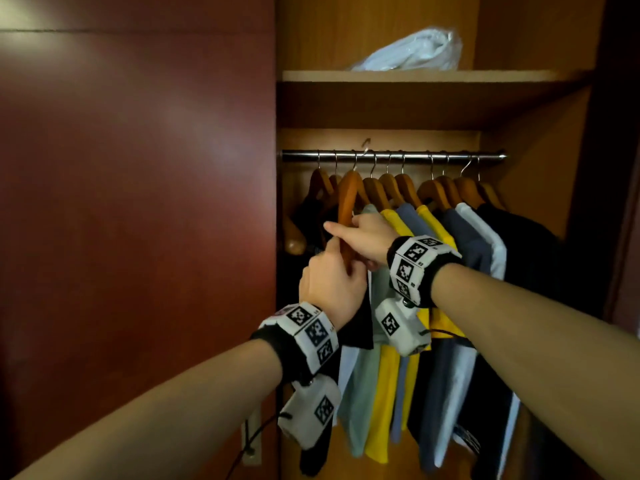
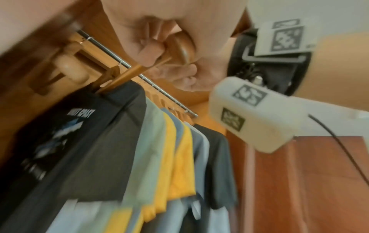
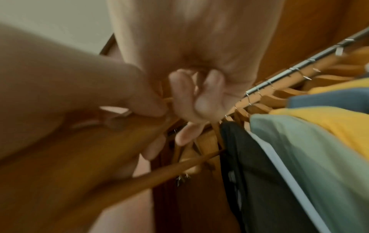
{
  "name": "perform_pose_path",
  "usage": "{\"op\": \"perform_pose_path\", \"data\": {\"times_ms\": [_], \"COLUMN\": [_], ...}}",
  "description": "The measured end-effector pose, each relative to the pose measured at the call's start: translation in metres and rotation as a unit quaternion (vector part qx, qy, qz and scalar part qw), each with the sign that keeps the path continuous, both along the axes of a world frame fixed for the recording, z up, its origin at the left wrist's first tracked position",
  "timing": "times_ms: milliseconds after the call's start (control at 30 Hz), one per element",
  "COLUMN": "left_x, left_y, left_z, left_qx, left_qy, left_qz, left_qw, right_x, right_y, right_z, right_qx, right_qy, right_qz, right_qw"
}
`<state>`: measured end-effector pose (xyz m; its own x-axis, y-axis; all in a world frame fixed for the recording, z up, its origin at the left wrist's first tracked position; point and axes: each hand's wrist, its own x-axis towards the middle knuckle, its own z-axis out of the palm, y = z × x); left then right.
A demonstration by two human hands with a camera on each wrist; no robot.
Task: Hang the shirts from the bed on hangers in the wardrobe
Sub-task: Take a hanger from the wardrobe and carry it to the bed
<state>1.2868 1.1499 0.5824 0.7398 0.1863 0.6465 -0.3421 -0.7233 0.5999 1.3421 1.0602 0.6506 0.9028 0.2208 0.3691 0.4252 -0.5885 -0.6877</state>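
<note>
An empty wooden hanger (image 1: 348, 195) hangs tilted near the left end of the wardrobe's metal rail (image 1: 450, 156). Both hands are on it. My left hand (image 1: 332, 275) grips its lower arm from below, fingers curled round the wood (image 2: 181, 47). My right hand (image 1: 367, 237) holds it just above, index finger stretched leftward across it. In the right wrist view my right hand (image 3: 191, 102) curls at the hanger, whose crossbar (image 3: 159, 173) runs below. A black printed shirt (image 2: 89, 149) hangs right beside the hanger. Mint (image 1: 363, 393), yellow (image 1: 388, 393), blue and dark shirts follow to the right.
A red-brown wardrobe door (image 1: 138, 202) stands shut on the left. Above the rail a shelf (image 1: 433, 76) carries a white bundle in plastic wrap (image 1: 412, 50). Two more bare wooden hangers (image 1: 294, 233) hang at the rail's far left end. The wardrobe's side wall closes the right.
</note>
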Motion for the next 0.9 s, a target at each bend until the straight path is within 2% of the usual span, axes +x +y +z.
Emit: {"op": "perform_pose_path", "data": {"times_ms": [167,367,500,600,733,800,900], "left_x": [-0.056,-0.062,-0.059,-0.071,-0.114,-0.141,-0.188], "left_y": [0.012,0.022,-0.004,-0.045,-0.134,-0.185,-0.263], "left_z": [-0.032,-0.024,-0.021,-0.022,-0.025,-0.036,-0.066], "left_qx": [0.010,0.008,0.082,0.167,0.245,0.243,0.269], "left_qy": [0.003,0.003,0.016,0.008,-0.003,0.015,0.038], "left_qz": [-0.066,-0.081,-0.042,-0.022,-0.092,-0.128,-0.183], "left_qw": [0.998,0.997,0.996,0.986,0.965,0.961,0.945], "right_x": [-0.054,-0.122,-0.174,-0.221,-0.290,-0.326,-0.387], "right_y": [-0.001,-0.052,-0.115,-0.170,-0.247,-0.286,-0.351], "right_z": [-0.034,-0.065,-0.083,-0.094,-0.114,-0.127,-0.143], "right_qx": [0.034,-0.053,-0.104,-0.111,-0.092,-0.084,-0.193], "right_qy": [0.060,0.113,0.146,0.177,0.218,0.233,0.195], "right_qz": [-0.013,0.011,0.020,0.027,-0.008,-0.062,-0.206], "right_qw": [0.997,0.992,0.984,0.977,0.971,0.967,0.939]}}
